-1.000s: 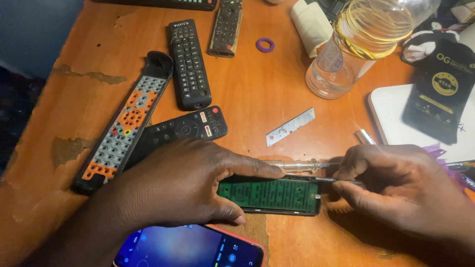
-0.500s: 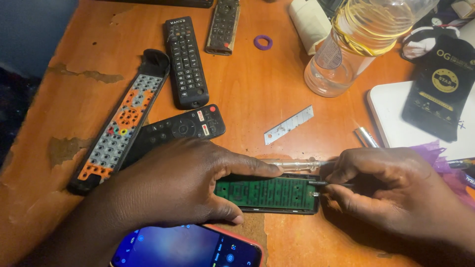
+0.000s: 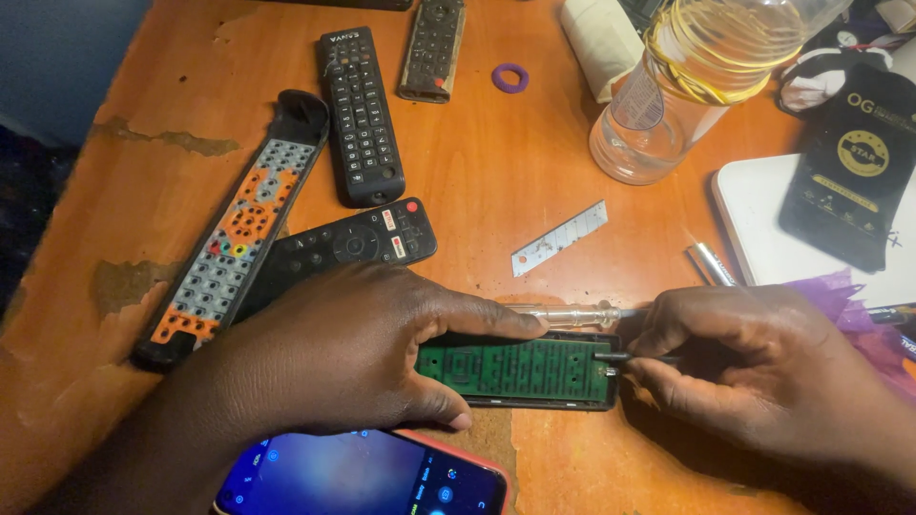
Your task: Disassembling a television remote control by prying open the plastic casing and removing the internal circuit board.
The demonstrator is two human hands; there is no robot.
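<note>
Worn orange wooden tabletop [image 3: 496, 181] is crowded, with bare room only around the small metal blade strip [image 3: 559, 238]. Near its front edge lies an opened black remote with a bare green circuit board [image 3: 520, 370], long axis running left-right. Left hand [image 3: 334, 353] clamps its left end, fingers pressed down. Right hand [image 3: 754, 372] pinches a thin dark tool [image 3: 634, 359] at the board's right end. 3 remotes lie behind.

Right hand [image 3: 763, 372] and its thin tool [image 3: 634, 359] slightly nearer the green circuit board [image 3: 520, 369].
</note>
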